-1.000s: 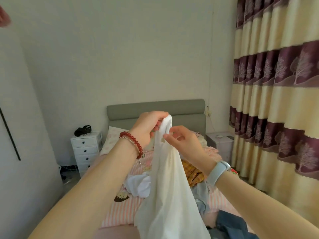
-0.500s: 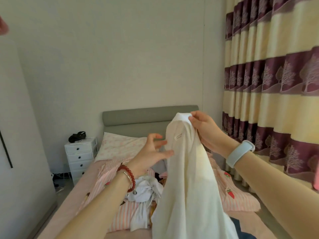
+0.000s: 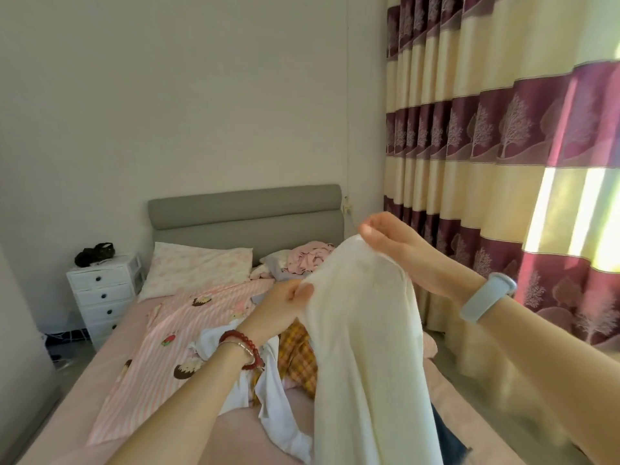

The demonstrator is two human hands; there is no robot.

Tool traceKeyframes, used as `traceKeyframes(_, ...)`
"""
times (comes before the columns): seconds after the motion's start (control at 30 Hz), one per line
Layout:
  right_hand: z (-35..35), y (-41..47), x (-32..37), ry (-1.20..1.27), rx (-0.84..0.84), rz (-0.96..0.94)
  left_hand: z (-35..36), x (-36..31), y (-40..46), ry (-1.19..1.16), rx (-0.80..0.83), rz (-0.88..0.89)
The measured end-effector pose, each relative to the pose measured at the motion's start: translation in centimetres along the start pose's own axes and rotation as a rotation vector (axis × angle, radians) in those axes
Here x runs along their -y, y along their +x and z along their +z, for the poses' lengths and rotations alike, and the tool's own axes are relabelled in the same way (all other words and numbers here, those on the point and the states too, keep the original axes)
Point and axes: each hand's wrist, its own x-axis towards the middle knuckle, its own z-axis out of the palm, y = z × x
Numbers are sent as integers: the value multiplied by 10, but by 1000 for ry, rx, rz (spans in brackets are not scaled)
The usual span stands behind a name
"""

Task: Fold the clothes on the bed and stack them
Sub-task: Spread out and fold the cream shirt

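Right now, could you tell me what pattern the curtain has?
Broad cream and maroon bands with pale tree motifs on the curtain, seen in the head view.

No lettering, label, brand mark or number can be read anywhere in the head view. The cream garment [image 3: 362, 347] held up over the bed [image 3: 161, 427] shows plain cloth with no legible tag. The pink striped duvet [image 3: 188, 330] on the bed carries only cartoon figures and strawberries, no words. The curtain [image 3: 503, 135] to the right of the bed bears a repeated tree pattern, without writing. The pale blue wristband [image 3: 486, 297] shows a blank face. The white drawer chest [image 3: 104, 293] to the left of the bed has plain fronts with dark knobs.
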Motion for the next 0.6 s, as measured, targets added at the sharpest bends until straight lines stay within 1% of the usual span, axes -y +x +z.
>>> traceKeyframes(0.03,-10,-11,-5,-218,16,-5,-2,-4,-6,70,-85,35)
traceKeyframes(0.1,-20,-35,-19,-649,58,-12,-6,-18,-23,217,-189,96)
traceKeyframes(0.13,-20,-47,-25,-789,69,-52,-7,-28,-32,272,-220,118)
traceKeyframes(0.17,-21,-59,-31,-850,69,-102,-6,-39,-42,311,-232,120)
traceKeyframes(0.23,-28,-83,-37,-770,60,-174,-2,-62,-62,276,-277,71)
traceKeyframes(0.3,-43,-106,-41,-701,18,-218,4,-87,-85,105,-294,-18)
traceKeyframes(0.33,-50,-116,-44,-740,-16,-231,8,-100,-98,7,-270,-50)
traceKeyframes(0.4,-60,-136,-50,-926,-81,-231,17,-125,-122,-127,-208,-84)
traceKeyframes(0.47,-66,-152,-50,-1097,-102,-185,22,-146,-143,-239,-225,-120)
traceKeyframes(0.5,-68,-160,-48,-1111,-123,-151,24,-155,-152,-312,-262,-140)
traceKeyframes(0.57,-73,-172,-39,-1026,-215,-102,25,-167,-167,-427,-339,-158)
traceKeyframes(0.6,-75,-178,-34,-953,-295,-112,26,-172,-174,-456,-375,-144)
